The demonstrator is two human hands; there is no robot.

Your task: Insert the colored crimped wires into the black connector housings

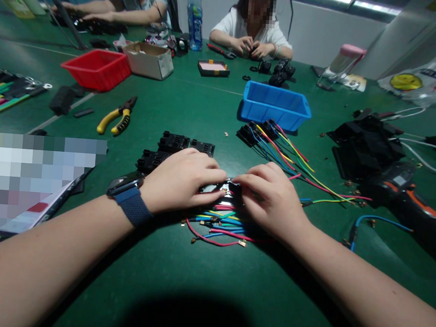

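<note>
My left hand (185,181), a watch on its wrist, pinches a small black part with shiny metal pieces (226,196) low over the table. My right hand (271,194) has its fingers curled and pressed together at the part's right edge; whatever lies between those fingertips is hidden. Just below both hands lies a bunch of short red, blue, yellow and green wires (217,225) with brass-coloured end terminals. Several similar black plastic housings (172,141) sit behind my left hand. More black housings with coloured wires attached (250,134) lie beyond my right hand.
A blue bin (276,105), a red bin (97,70) and yellow-handled pliers (118,116) stand or lie farther back on the green table. At right are a black-and-orange power tool (406,196) and stacked black parts (369,139). Two people (253,31) work across the table.
</note>
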